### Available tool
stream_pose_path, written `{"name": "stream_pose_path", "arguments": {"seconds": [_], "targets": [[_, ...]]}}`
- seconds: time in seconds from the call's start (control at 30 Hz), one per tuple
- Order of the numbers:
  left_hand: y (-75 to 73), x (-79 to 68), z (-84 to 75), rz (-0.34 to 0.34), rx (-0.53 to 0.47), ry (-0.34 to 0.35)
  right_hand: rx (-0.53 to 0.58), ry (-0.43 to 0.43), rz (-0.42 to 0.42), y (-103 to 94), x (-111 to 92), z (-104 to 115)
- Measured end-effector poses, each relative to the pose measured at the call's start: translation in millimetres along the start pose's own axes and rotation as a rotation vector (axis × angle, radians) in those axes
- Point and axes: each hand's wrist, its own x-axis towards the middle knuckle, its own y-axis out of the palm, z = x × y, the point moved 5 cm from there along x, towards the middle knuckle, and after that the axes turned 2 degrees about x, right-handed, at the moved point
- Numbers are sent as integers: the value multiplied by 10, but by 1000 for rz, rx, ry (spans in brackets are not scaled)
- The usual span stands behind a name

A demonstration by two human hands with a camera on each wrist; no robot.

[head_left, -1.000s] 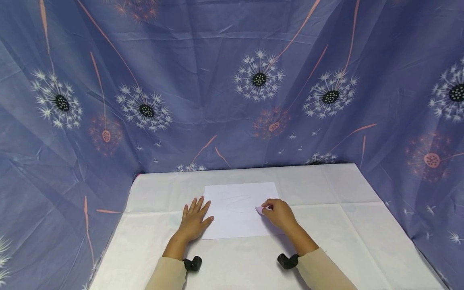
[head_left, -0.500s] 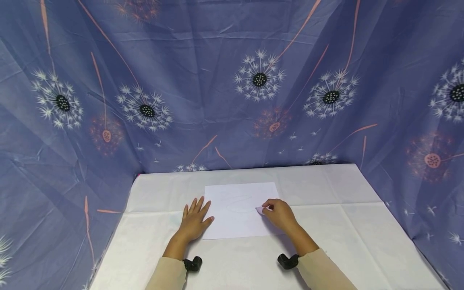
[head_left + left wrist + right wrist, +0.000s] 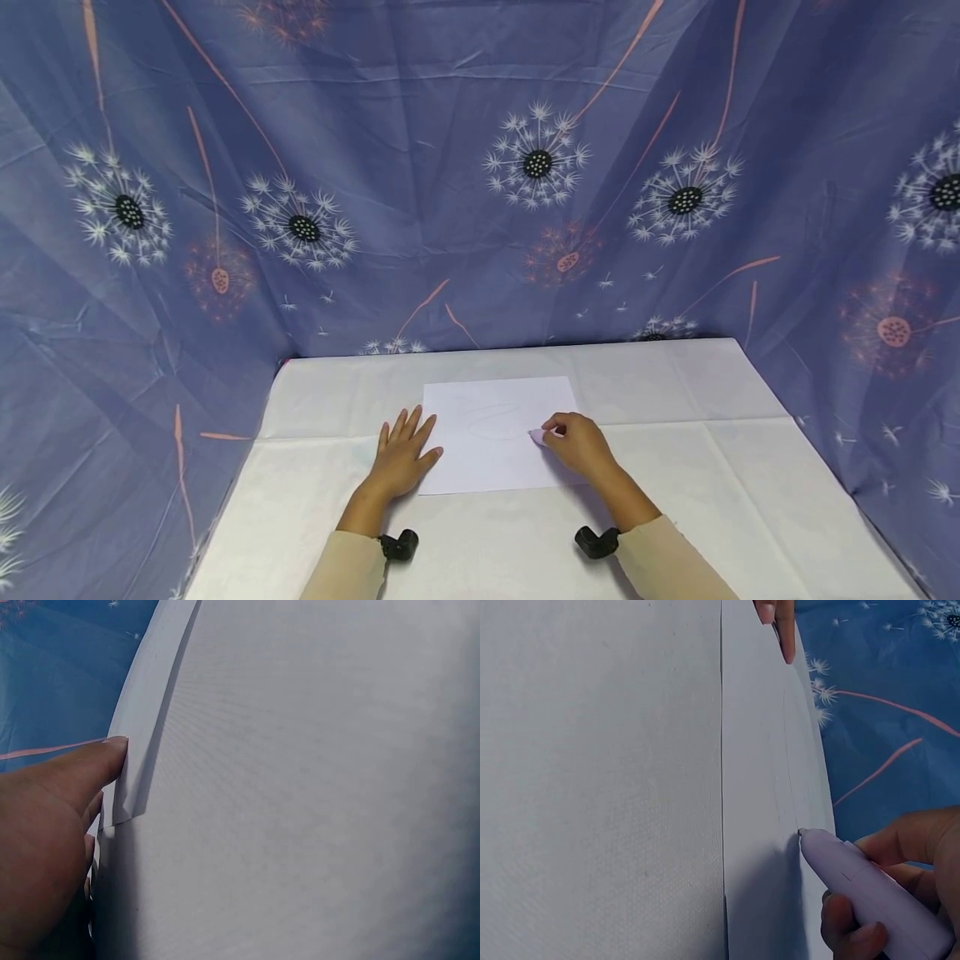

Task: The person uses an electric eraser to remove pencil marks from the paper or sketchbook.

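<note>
A white sheet of paper (image 3: 480, 471) lies on the table, with faint thin curved lines on its middle. My left hand (image 3: 400, 458) rests with spread fingers on the paper's left edge; the left wrist view shows the thumb (image 3: 105, 761) touching the sheet. Over the paper's right part, my right hand (image 3: 581, 446) grips a thick lilac pen-shaped tool (image 3: 862, 892) between thumb and fingers. Its small dark metallic tip points left and meets the paper near a thin line, as the right wrist view shows. Whether the tip marks or cuts cannot be told.
A white cloth with fold creases covers the table (image 3: 712, 483). Behind and at both sides hangs a blue curtain (image 3: 420, 208) printed with dandelions. Dark wrist-worn cameras (image 3: 597, 542) sit by both sleeves.
</note>
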Motion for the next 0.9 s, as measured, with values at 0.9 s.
{"name": "stream_pose_path", "arguments": {"seconds": [0.9], "targets": [[2, -3, 2, -14, 1, 5, 21, -20, 2, 89, -29, 15]]}}
